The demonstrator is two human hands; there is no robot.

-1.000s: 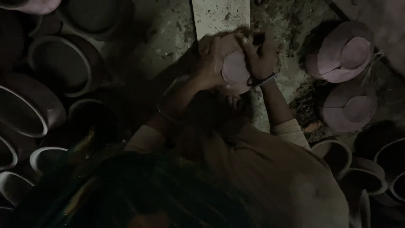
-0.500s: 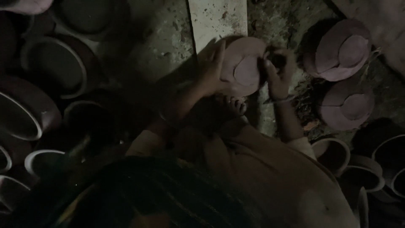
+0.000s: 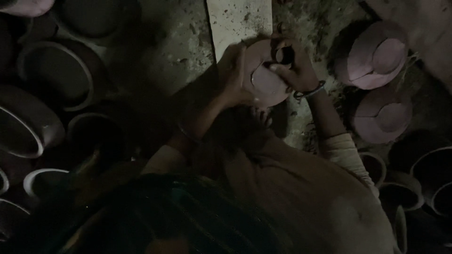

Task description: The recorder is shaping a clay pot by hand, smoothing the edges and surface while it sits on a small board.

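Clay pot (image 3: 266,77) in hands: pinkish-brown, plain. Two upturned pots (image 3: 376,56) at right: same dusty pink. Bangle (image 3: 309,91) on wrist: silvery. Slab (image 3: 238,21) on floor: pale grey, dark-speckled. Pots (image 3: 61,70) at left: dark brown, lighter rims. Sleeve (image 3: 346,155): cream. Cloth (image 3: 188,216) near camera: dark, teal-streaked.

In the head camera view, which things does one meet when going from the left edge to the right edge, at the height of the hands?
Dark clay bowls with pale rims → left hand → round clay pot held between the hands → right hand with a bangle → two pinkish clay pots lying upside down.
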